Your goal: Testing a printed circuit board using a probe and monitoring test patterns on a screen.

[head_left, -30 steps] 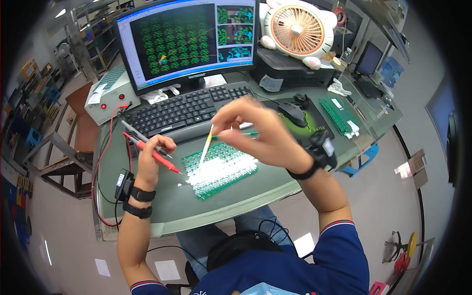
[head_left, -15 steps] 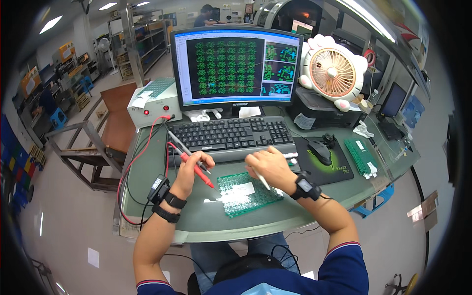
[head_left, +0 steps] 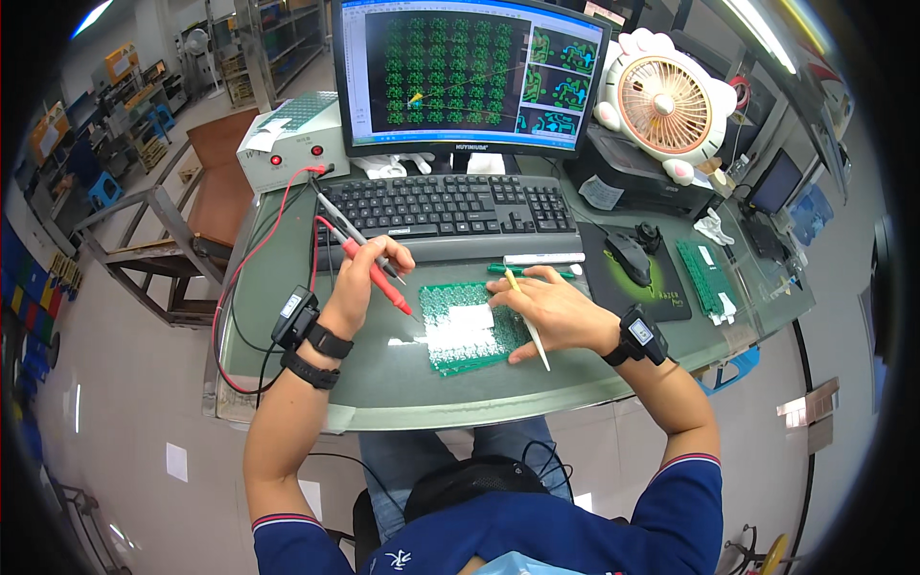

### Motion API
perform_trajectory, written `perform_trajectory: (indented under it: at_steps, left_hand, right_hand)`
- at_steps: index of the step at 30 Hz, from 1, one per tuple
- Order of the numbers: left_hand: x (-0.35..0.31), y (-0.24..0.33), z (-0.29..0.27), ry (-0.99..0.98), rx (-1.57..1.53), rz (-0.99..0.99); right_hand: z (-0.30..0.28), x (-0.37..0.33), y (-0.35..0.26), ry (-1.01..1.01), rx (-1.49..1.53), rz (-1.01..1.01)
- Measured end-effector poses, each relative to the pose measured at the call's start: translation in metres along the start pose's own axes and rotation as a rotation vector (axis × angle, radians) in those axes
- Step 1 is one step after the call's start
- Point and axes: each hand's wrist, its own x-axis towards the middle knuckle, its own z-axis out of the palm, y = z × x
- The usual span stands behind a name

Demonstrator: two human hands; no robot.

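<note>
My left hand (head_left: 359, 278) is closed round two test probes, a red one (head_left: 391, 292) and a grey one (head_left: 337, 213). Their tips point down toward the left edge of a green circuit board panel (head_left: 443, 335), apart from it. A white paper slip (head_left: 470, 317) lies on the panel, and a second panel edge shows beneath. My right hand (head_left: 565, 311) holds a slim white pen-shaped tool (head_left: 539, 343) with a yellowish end, tucked between its fingers. That hand's fingers and thumb rest at the panel's right side, and partly hide it.
Behind the panel are a keyboard (head_left: 450, 206), a white marker (head_left: 544, 259) and a monitor (head_left: 446, 77) with a board layout. A tester box (head_left: 292, 153) with red leads stands left. Mouse (head_left: 628, 259), printer (head_left: 642, 177), fan (head_left: 661, 105) and more green panels (head_left: 701, 278) are at right.
My right hand has shifted from above the panel to its right edge, fingers spreading and the white tool turning within them. The left hand still holds both probes. The view has tilted downward.
</note>
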Motion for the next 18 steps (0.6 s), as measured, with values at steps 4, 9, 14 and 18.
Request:
perform_trajectory:
  at_steps: [4, 9, 14, 18]
  left_hand:
    - [0.001, -0.002, -0.002, -0.001, -0.015, 0.005]
    - [0.001, -0.003, -0.003, 0.006, -0.060, -0.010]
    - [0.000, -0.003, -0.005, -0.028, -0.103, -0.018]
    - [-0.003, 0.001, 0.008, 0.069, -0.162, -0.011]
  right_hand:
    - [0.000, 0.002, 0.005, 0.085, -0.063, -0.039]
    - [-0.007, 0.003, 0.004, 0.004, 0.029, -0.086]
    - [-0.023, 0.007, -0.005, 0.015, 0.029, -0.038]
    - [-0.033, 0.011, -0.011, 0.324, -0.214, -0.027]
